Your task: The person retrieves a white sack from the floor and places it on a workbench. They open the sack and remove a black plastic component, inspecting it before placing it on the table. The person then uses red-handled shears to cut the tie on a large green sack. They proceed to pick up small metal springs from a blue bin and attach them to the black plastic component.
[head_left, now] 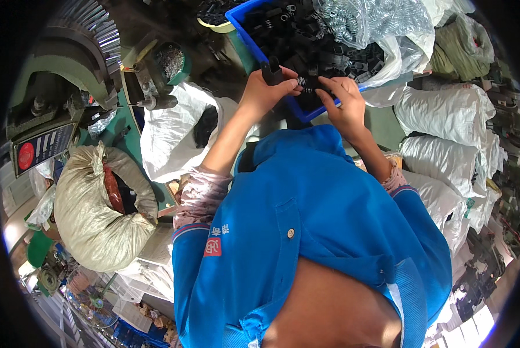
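Note:
Over the near edge of the blue bin, my left hand [264,93] is closed on a black plastic part [271,72] that sticks up between its thumb and fingers. A small metal coil spring [300,81] shows at its fingertips, with another spring [307,90] just below. Facing it, my right hand [345,103] is curled, thumb and index finger close together at a small dark piece [313,83] beside the springs. Whether the springs sit on that dark piece is too small to make out.
The blue bin [244,36] holds many black plastic parts, with a clear bag of springs [370,23] on top. A green tub of small metal pieces [184,68] and an open white sack [170,136] lie left. Stacked white sacks [440,116] stand right; machinery [57,81] is far left.

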The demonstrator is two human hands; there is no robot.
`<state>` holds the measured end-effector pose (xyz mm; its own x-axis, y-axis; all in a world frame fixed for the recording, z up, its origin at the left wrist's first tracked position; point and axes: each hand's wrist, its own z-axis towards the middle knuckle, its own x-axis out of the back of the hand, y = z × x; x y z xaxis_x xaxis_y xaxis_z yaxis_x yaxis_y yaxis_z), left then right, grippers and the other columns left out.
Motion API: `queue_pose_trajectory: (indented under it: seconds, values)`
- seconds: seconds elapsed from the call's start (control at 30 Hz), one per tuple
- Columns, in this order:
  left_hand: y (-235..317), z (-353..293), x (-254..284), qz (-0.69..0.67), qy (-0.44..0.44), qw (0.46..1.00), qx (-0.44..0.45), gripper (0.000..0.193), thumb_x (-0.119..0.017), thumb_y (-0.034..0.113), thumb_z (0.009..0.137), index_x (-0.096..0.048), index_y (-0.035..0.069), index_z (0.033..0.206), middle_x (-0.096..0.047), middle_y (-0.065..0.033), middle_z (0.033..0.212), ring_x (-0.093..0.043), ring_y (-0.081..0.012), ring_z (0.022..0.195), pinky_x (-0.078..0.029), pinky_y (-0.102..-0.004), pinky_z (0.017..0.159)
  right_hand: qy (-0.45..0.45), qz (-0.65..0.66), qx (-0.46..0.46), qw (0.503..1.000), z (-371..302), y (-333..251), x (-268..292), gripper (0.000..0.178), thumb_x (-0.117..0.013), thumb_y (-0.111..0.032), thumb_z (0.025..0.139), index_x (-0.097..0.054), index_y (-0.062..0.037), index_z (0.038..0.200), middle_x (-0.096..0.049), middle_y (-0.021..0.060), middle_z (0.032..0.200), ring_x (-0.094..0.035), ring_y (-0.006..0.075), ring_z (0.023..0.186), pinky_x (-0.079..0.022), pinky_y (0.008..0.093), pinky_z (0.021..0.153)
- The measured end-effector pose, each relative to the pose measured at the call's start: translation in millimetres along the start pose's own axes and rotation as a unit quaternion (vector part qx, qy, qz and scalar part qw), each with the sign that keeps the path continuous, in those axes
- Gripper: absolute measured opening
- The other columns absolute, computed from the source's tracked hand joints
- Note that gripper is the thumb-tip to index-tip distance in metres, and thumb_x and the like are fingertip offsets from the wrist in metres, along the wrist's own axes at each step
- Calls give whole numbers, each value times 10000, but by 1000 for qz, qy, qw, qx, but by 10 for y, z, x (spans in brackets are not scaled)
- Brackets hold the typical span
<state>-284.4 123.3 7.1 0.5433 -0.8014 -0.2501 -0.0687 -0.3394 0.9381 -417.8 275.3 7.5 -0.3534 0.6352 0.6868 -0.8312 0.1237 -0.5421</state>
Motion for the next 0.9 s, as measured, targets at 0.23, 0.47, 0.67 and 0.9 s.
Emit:
queue_pose_trajectory:
  seconds: [0.23,0.47,0.67,0.9]
  values:
    - [-34,-5,-87,97,-12,992,-84,164,-629,93,838,-603,-42,929,-641,-106,847,-651,-175,787,-552,-299,694,-105,431,-389,807,10,-166,-105,219,-607,-179,882,-648,-12,1018,-635,28,777,-526,54,609,-391,174,519]
    - [-46,74,-43,-51,46,997,17,154,-620,109,847,-603,-29,914,-639,-100,818,-652,-189,727,-550,-299,641,-49,320,-274,905,-86,-84,-115,200,-608,-73,860,-640,-19,1050,-643,34,779,-547,59,638,-437,192,562]
    - [-19,132,-61,-39,48,998,7,158,-631,116,842,-613,-28,902,-646,-91,811,-650,-180,725,-545,-290,634,-51,408,-344,844,64,-19,85,217,-586,-72,856,-609,1,1060,-655,71,824,-616,99,743,-472,214,554]
    - [-21,123,-195,60,16,997,-48,119,-656,61,809,-605,-12,888,-644,-71,761,-626,-115,679,-527,-247,589,-102,478,-423,763,46,-118,-32,180,-599,-151,879,-607,7,963,-627,79,814,-568,81,572,-401,193,440]
